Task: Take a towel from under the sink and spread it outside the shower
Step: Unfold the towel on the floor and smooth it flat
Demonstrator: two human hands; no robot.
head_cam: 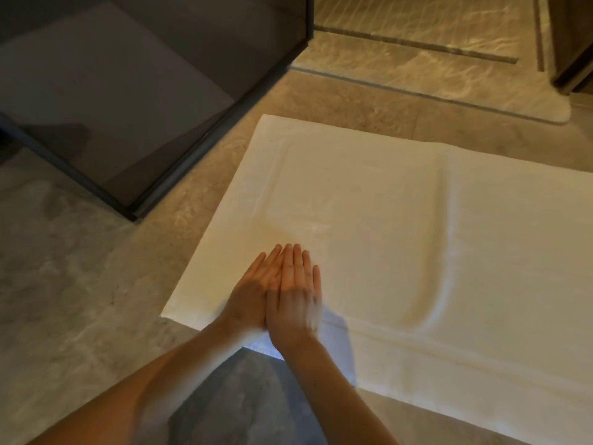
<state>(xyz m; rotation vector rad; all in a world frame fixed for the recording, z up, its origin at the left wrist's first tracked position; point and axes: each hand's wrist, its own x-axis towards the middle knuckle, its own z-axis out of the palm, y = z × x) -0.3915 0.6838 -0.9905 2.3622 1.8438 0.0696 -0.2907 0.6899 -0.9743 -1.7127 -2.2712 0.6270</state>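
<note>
A white towel (401, 239) lies spread flat on the stone floor, reaching from the middle of the view past the right edge. A raised crease runs through its right half. My left hand (253, 292) and my right hand (296, 293) rest palm down side by side on the towel's near left part, fingers straight and together, holding nothing. The right hand partly overlaps the left and looks slightly blurred. The dark glass shower enclosure (134, 101) stands at the upper left, its corner close to the towel's left edge.
The shower's dark metal frame (221, 123) runs diagonally along the floor left of the towel. A pale bath mat (442, 78) lies on the floor at the upper right, beside a dark cabinet corner (574, 59). My dark-clothed knee (244, 406) is at the bottom centre.
</note>
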